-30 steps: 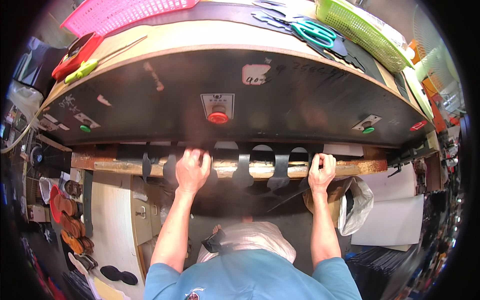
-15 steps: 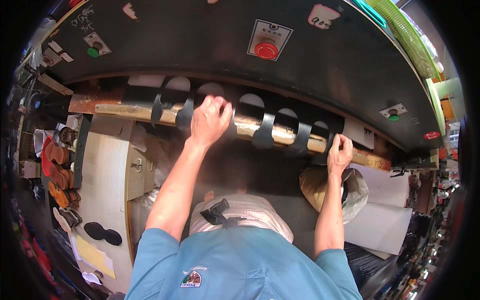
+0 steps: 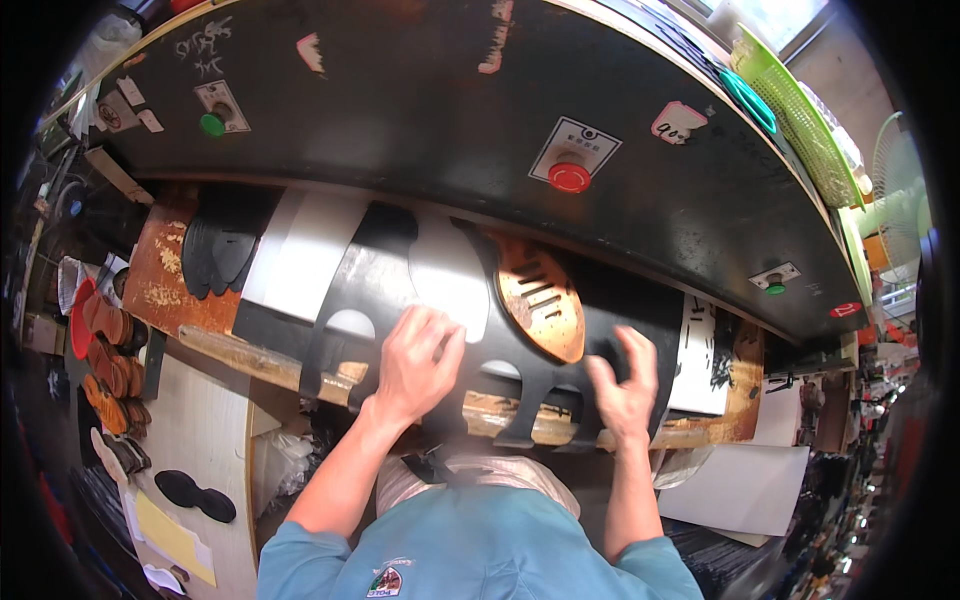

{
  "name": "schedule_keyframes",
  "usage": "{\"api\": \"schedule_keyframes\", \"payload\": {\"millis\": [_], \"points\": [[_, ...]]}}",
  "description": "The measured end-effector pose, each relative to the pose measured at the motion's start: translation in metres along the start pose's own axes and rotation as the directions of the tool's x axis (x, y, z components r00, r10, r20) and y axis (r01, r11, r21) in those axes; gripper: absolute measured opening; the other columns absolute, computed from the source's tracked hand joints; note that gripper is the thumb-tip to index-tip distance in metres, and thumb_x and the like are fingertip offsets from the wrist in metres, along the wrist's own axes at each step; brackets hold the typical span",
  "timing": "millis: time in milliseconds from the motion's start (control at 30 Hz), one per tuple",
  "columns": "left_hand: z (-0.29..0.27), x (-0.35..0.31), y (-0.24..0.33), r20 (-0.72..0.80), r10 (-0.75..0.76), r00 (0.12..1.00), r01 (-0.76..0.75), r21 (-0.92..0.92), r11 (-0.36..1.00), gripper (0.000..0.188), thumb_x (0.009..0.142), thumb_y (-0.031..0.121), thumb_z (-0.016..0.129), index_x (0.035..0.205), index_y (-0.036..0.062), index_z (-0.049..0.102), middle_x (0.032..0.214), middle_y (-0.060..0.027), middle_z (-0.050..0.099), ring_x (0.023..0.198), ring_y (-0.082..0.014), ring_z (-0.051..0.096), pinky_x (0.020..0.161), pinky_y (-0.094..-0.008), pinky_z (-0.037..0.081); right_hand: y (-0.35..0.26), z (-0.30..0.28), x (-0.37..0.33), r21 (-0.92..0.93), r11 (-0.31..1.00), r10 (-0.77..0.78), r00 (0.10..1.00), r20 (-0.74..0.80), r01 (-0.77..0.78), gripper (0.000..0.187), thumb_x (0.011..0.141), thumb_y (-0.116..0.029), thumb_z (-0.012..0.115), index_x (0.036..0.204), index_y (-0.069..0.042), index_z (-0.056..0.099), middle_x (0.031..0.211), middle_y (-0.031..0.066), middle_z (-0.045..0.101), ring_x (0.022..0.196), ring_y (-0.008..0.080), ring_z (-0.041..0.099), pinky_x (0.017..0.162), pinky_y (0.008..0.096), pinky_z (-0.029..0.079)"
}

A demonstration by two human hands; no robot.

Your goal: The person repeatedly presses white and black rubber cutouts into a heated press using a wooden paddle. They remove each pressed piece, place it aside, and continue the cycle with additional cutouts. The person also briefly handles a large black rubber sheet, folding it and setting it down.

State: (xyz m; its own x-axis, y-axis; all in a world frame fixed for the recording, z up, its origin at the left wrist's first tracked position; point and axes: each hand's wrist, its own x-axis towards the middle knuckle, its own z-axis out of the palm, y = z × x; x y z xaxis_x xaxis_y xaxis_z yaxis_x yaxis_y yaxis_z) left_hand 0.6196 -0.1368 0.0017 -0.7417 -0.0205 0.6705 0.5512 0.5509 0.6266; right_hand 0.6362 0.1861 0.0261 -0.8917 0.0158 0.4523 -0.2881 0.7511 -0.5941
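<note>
A black sheet (image 3: 400, 262) with rounded cut-outs lies across the work surface, its strips hanging over the front edge. My left hand (image 3: 418, 362) rests over the sheet's front part with fingers bent together; whether they grip it is hidden. An orange-brown, leaf-shaped cutting die (image 3: 540, 298) with dark slots lies on the sheet, right of centre. My right hand (image 3: 627, 385) is just to the right of the die's near tip, thumb and fingers spread, with nothing between them. A pale rounded opening (image 3: 448, 268) shows in the sheet left of the die.
A black machine panel (image 3: 400, 110) with a red push button (image 3: 569, 177) and green buttons spans the far side. White boards (image 3: 310, 250) lie under the sheet. Dark cut pieces (image 3: 218, 245) sit at left. Brown soles (image 3: 108, 330) stand beside a pale cabinet (image 3: 205, 410).
The view has shifted, and more of the work surface and the die now show. My right hand has left the sheet's right edge, moved leftward and spread its fingers. My left hand stays over the sheet.
</note>
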Motion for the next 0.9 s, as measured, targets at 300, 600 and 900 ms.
{"api": "schedule_keyframes", "payload": {"millis": [300,600,900], "points": [[0.016,0.006,-0.012,0.083,-0.076,0.994,0.054,0.242,0.969,0.036,0.095,0.006,0.070,0.127,-0.0098,0.069,0.139,-0.0243,0.067,0.131,-0.0419,0.059,0.112,-0.0497,0.049,-0.069,0.048,0.015,-0.048,0.954,-0.237,0.844,0.482,0.296,0.098,0.068,-0.028,0.091,0.154,-0.002,0.054,0.158,0.0348,0.044,0.137,0.0513,0.047,0.116,0.0533,0.046],[-0.001,-0.015,0.016,0.147,-0.111,0.983,0.072,0.248,0.966,0.047,0.091,0.014,0.078,0.131,-0.0094,0.068,0.146,-0.0260,0.064,0.138,-0.0436,0.056,0.115,-0.0514,0.047,-0.054,-0.016,0.011,0.574,0.670,0.054,0.802,0.595,-0.471,0.099,0.065,-0.021,0.094,0.152,0.008,0.057,0.156,0.0226,0.055,0.144,0.0310,0.055,0.125,0.0434,0.037],[-0.002,-0.065,0.107,0.630,-0.135,0.765,0.483,-0.422,0.767,0.106,0.096,0.038,0.082,0.167,-0.0105,0.019,0.176,-0.0341,0.015,0.160,-0.0478,0.030,0.128,-0.0475,0.035,-0.111,0.008,-0.048,0.740,0.263,0.261,0.784,0.563,-0.619,0.096,0.076,-0.025,0.087,0.157,0.009,0.049,0.149,0.0170,0.060,0.139,0.0262,0.057,0.121,0.0389,0.039]]}}
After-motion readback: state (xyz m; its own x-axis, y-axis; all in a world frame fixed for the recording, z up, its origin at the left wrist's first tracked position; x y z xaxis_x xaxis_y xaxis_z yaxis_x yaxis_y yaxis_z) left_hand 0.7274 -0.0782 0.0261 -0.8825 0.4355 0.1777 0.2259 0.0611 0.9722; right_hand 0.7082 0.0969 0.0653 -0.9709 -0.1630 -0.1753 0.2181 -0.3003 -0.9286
